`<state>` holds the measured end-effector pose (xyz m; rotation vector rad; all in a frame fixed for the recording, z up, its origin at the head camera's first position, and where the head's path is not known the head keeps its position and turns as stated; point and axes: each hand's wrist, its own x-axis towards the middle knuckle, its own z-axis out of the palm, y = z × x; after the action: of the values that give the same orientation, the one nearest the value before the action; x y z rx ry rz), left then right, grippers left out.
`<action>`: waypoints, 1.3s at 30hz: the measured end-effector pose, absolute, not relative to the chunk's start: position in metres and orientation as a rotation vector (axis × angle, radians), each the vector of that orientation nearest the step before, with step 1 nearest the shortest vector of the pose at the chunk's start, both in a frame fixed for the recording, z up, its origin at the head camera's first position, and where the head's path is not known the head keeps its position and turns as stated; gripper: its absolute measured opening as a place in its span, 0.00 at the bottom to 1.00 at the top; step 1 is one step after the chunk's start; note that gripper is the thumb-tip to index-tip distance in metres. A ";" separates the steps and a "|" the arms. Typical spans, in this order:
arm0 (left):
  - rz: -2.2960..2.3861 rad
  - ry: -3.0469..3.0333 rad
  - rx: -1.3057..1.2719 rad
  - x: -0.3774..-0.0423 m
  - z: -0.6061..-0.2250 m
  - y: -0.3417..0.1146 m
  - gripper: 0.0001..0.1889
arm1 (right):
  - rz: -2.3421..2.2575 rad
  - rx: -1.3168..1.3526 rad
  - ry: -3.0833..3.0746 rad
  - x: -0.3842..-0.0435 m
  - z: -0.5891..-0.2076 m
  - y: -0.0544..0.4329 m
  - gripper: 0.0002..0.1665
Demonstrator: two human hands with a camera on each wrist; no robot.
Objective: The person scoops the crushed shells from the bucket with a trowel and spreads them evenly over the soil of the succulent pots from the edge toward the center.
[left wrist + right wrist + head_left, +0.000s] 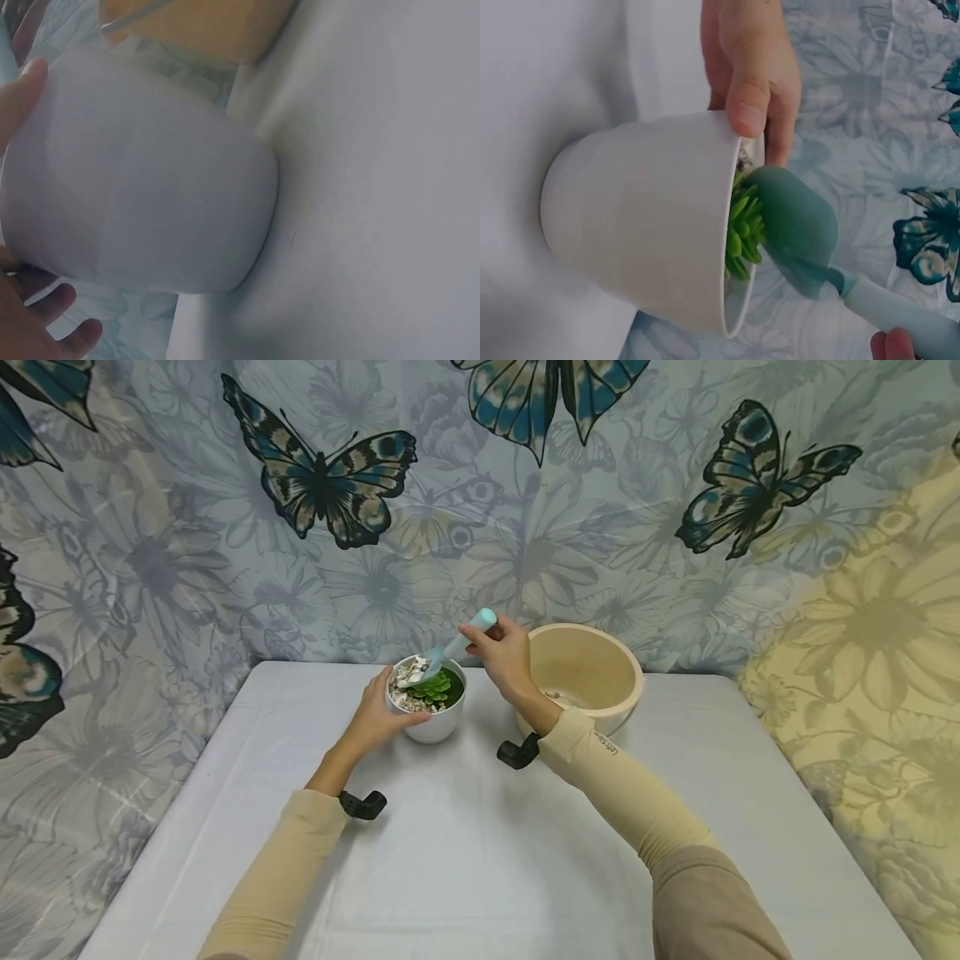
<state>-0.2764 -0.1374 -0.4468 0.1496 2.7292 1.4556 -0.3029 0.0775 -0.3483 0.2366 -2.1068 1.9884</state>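
A white plant pot (435, 729) stands on the table, with a green succulent (432, 690) and pale pebbles (405, 700) in it. My left hand (371, 720) grips the pot's left side, thumb at the near rim and fingers round the far side. The handle of a light blue trowel (454, 648) is between the thumb and fingers of my right hand (507, 662). Its blade tilts down over the pot's mouth, beside the succulent, with pebbles at it. In the right wrist view, the trowel blade (799, 225) hides part of the pot's opening.
A large cream bowl (588, 660) stands right of the pot, partly behind my right forearm, with a few small pale pieces at its bottom. A white cloth covers the table (465, 860). Behind its far edge hangs a butterfly-patterned curtain (420, 585).
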 end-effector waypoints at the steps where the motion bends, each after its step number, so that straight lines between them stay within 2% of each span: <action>1: 1.456 2.726 0.154 -0.277 -0.446 -0.138 0.64 | 1.989 0.233 -2.101 -0.303 -0.348 0.077 0.12; 11: 1.506 2.711 0.142 -0.277 -0.447 -0.137 0.63 | 2.015 0.227 -2.145 -0.304 -0.353 0.076 0.15; 32: 1.514 2.720 0.131 -0.277 -0.450 -0.140 0.65 | 1.998 0.259 -2.190 -0.299 -0.348 0.075 0.11; 39: 1.480 2.744 0.108 -0.273 -0.448 -0.137 0.63 | 1.983 0.253 -2.187 -0.298 -0.346 0.074 0.12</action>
<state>-0.2733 -0.1369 -0.4483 0.1077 2.7441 1.4799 -0.2975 0.0739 -0.3462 0.2534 -2.1866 1.9830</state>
